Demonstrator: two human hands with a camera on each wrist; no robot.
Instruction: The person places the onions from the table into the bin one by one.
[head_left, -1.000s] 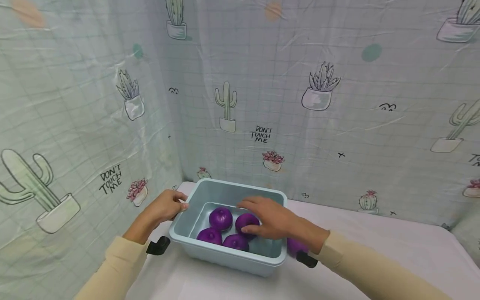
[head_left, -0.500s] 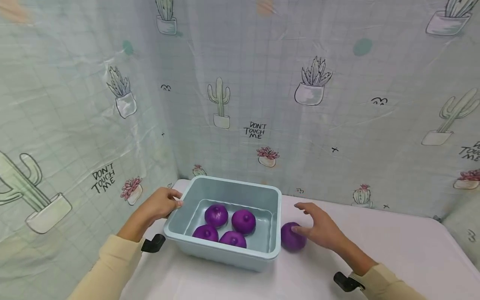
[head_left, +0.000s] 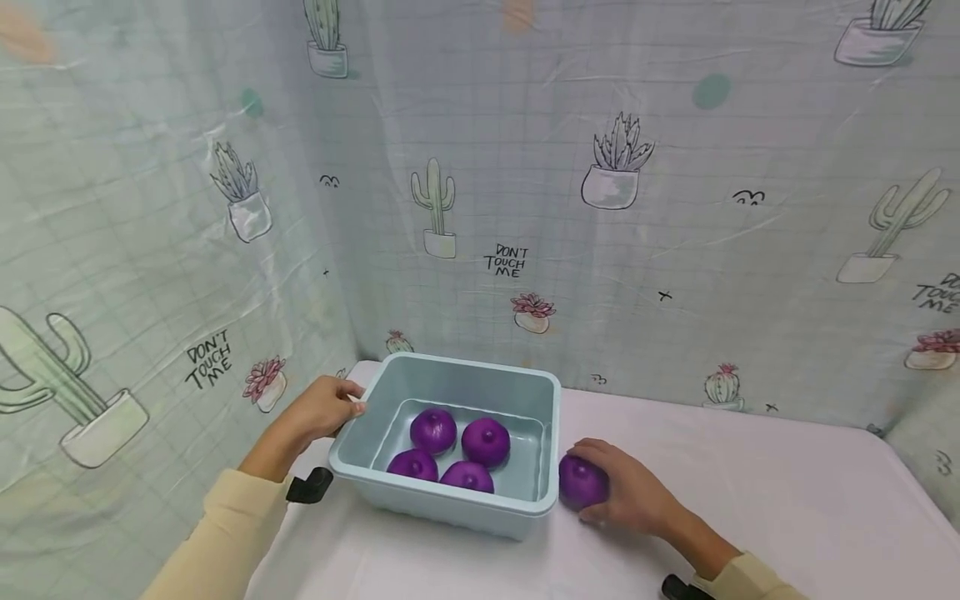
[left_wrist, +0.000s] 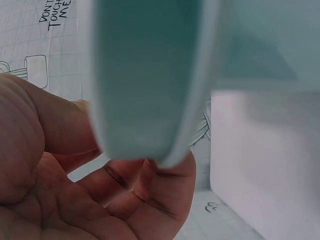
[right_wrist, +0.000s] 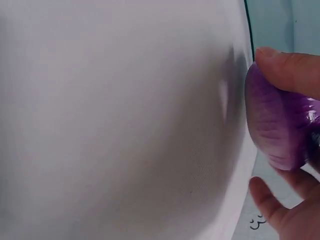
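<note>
A pale blue plastic bin [head_left: 442,508] stands on the table, with several glossy purple onions [head_left: 486,442] on its floor, each with a small nub on top. My left hand [head_left: 324,408] grips the bin's left rim; in the left wrist view its thumb and curled fingers [left_wrist: 170,195] meet around the edge. Just outside the bin's right wall, my right hand [head_left: 630,492] holds another purple onion [head_left: 583,482]. The right wrist view shows the thumb on one side of this onion [right_wrist: 275,120] and fingers on the other.
A white cloth [head_left: 720,483] covers the table, stretching to the right of the bin. Behind and to the left hang curtains [head_left: 465,108] printed with cacti, close to the table's back edge. Black wrist mounts [head_left: 309,486] sit at the cuffs.
My right hand has left the bin's inside, moved right over the wall, and taken hold of the onion outside. The left hand has kept its grip on the rim. The view has shifted slightly.
</note>
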